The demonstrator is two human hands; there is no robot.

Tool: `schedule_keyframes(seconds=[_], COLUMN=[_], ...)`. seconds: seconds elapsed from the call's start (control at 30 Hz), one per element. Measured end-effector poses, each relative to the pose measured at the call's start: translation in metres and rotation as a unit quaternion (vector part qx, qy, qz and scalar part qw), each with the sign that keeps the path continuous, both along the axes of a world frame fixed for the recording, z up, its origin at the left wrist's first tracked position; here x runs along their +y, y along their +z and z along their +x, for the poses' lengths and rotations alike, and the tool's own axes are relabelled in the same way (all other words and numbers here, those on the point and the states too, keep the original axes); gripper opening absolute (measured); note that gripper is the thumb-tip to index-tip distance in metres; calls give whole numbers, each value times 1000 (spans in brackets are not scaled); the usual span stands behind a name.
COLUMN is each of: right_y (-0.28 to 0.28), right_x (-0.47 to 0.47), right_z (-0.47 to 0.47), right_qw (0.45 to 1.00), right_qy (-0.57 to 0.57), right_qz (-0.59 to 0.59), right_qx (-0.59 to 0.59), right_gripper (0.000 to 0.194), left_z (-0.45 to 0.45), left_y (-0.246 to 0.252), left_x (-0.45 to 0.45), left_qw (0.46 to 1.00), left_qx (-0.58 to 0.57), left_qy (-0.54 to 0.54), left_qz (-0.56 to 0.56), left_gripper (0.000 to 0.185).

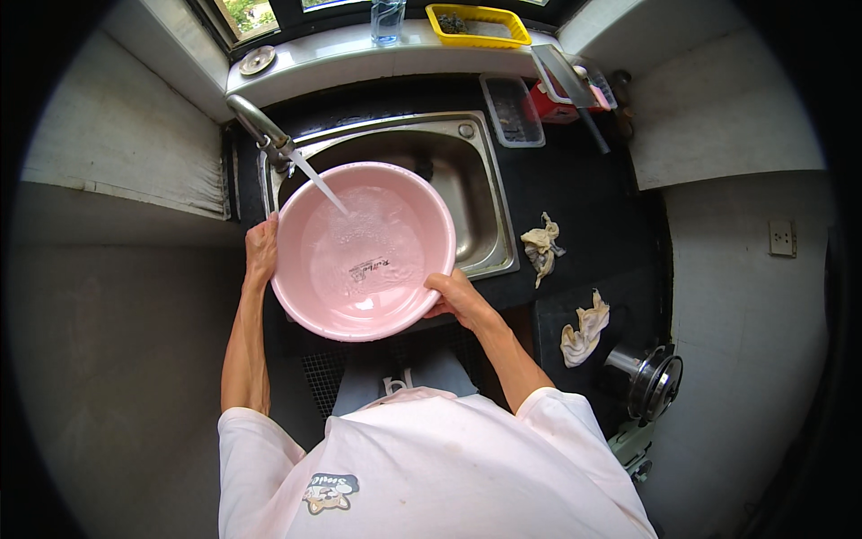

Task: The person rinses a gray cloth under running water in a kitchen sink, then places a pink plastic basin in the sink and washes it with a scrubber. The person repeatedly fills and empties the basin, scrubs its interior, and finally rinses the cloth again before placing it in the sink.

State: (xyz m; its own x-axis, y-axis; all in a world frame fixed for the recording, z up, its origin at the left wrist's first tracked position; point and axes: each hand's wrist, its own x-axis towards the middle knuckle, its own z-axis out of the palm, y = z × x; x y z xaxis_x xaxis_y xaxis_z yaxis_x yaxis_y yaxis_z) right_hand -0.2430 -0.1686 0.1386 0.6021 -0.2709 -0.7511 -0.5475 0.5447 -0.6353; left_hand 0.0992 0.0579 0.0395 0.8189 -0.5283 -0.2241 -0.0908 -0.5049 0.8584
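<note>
A round pink plastic basin (434, 222) holds clear water, and writing shows on its bottom. My left hand (261, 250) grips its left side near the rim. On the lower right, my right hand (458, 296) has its thumb over the rim and the fingers underneath. From the metal faucet (273, 138) a stream of water (316, 180) runs into the basin and raises bubbles. Beneath the basin lies the stainless steel sink (481, 202), its left part and front edge largely hidden.
Two crumpled cloths (543, 246) (586, 330) lie on the black countertop (586, 202) at right. A cleaver (569, 84) rests over a red container (549, 108) beside a clear plastic tray (513, 111). A lidded pot (653, 387) stands nearer me. A yellow basket (479, 25) sits on the windowsill.
</note>
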Motion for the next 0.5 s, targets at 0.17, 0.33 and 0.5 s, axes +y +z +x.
schedule_keyframes(seconds=[0.17, 0.33, 0.5], right_y=[-1, 0, 2], right_x=[0, -1, -1], right_z=[0, 1, 2], right_qw=[1000, 1000, 1000], right_qy=[-4, 2, 8], right_qz=[-6, -6, -5], right_qx=[2, 5, 14], right_gripper=[54, 54, 56], left_z=[0, 0, 1], left_y=[-2, -3, -5], left_x=[-1, 0, 1], left_qw=[1000, 1000, 1000], left_qx=[-11, 8, 4], left_qy=[6, 8, 7], left_qz=[4, -1, 8], left_gripper=[65, 65, 66])
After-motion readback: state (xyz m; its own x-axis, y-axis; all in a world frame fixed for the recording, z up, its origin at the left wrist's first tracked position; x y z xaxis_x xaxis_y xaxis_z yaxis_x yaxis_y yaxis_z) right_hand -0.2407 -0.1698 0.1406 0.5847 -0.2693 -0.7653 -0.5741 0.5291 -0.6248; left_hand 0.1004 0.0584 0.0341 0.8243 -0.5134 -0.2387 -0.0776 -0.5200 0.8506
